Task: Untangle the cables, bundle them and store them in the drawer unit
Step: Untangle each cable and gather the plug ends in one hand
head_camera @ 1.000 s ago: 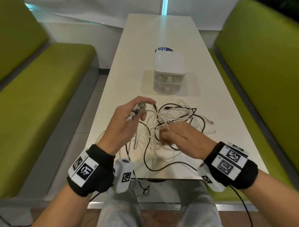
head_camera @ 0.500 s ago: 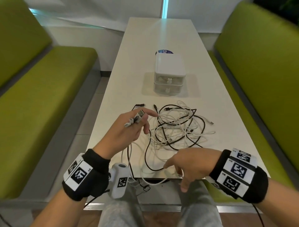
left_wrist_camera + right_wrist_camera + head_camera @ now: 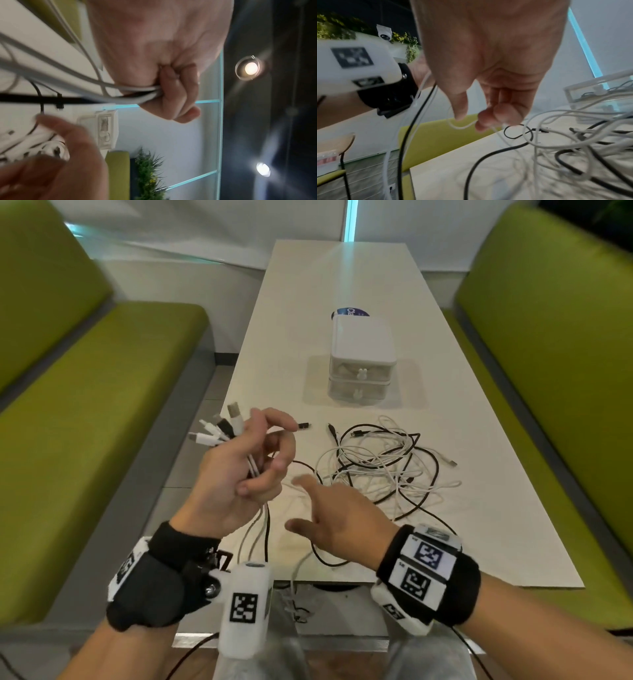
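Note:
My left hand [image 3: 270,453] is raised above the table's near left edge, palm turned up, gripping several cable ends [image 3: 222,429] whose white and black plugs fan out past its fingers. The left wrist view shows those fingers [image 3: 173,88] curled round the white and black cables [image 3: 102,88]. The cables hang down and run into the tangle [image 3: 383,470] on the table. My right hand [image 3: 301,505] hovers beside the left with fingers spread. A thin white cable [image 3: 462,126] passes by its fingertips; a grip is not visible. The white drawer unit [image 3: 363,350] stands beyond, drawers closed.
A long white table [image 3: 342,285] runs away from me between two green benches [image 3: 102,405] [image 3: 548,337]. A loose black plug [image 3: 303,425] lies by the left fingers. A blue sticker [image 3: 349,312] shows behind the drawer unit. Some cable dangles off the near edge.
My left hand has lifted and turned palm up with the cable ends. My right hand left the tangle, dropped to the table's near edge, then came up toward the left hand.

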The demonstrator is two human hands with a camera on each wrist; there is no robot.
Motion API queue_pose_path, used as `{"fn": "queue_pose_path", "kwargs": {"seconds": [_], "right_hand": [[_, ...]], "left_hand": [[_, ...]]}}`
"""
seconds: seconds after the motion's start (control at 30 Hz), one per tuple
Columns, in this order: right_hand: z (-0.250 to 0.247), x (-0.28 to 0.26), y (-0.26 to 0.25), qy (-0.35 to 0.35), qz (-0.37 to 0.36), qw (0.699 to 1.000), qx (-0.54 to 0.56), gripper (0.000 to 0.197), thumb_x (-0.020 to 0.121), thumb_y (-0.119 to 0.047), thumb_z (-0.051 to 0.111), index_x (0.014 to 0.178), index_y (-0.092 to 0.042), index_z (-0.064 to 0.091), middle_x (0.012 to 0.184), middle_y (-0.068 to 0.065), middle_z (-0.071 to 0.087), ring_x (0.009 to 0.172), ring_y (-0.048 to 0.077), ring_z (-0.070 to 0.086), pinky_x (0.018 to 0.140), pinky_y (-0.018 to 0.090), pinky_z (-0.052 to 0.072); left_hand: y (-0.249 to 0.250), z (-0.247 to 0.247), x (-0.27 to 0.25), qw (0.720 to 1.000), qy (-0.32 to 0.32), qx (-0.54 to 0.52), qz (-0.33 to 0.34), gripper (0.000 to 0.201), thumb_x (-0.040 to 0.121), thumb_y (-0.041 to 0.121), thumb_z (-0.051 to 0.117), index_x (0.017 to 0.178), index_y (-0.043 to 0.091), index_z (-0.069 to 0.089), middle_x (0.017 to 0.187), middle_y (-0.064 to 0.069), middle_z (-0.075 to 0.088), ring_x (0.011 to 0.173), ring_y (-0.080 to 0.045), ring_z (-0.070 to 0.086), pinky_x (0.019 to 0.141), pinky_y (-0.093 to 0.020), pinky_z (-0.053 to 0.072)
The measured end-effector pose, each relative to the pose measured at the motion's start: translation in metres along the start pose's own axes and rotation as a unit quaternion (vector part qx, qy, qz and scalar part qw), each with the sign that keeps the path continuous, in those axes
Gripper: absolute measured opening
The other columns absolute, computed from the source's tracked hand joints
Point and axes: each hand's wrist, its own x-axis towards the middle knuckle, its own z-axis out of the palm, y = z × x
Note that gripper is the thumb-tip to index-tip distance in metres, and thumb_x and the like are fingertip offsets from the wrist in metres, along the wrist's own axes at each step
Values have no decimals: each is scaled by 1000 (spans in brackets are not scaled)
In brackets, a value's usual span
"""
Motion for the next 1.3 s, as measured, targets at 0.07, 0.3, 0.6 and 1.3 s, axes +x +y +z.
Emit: {"fn": "queue_pose_path", "kwargs": {"seconds": [0.07,0.3,0.6,1.3], "right_hand": [[0,8,-9,-17,-21,1000,0,75,86,-48,63,141,-39,13,92,2,68,84,23,63,75,37,53],[3,18,-18,-44,-27,999,16,20,92,-39,59,106,-26,63,97,-2,67,85,15,56,81,32,48],[13,50,-22,-58,-56,996,-31,48,90,-25,63,132,-15,42,128,9,53,114,27,52,95,39,47],[-19,-12,8,-229,49,938,-255,13,87,-3,50,79,-5,60,75,4,56,80,27,59,63,30,43]], "left_hand": [[5,-1,-3,999,-30,-36,-2,43,96,41,31,84,16,63,57,1,44,33,-4,8,32,-9,12],[9,-5,-2,999,-40,-27,-11,42,97,39,30,84,16,63,58,0,45,33,-4,10,32,-10,11],[11,-5,-1,991,-114,-70,-8,40,98,37,30,90,13,61,60,0,49,31,-3,14,33,-8,17],[11,0,-2,996,-88,-20,-6,42,97,38,30,83,16,63,59,0,49,32,-5,13,34,-8,13]]}}
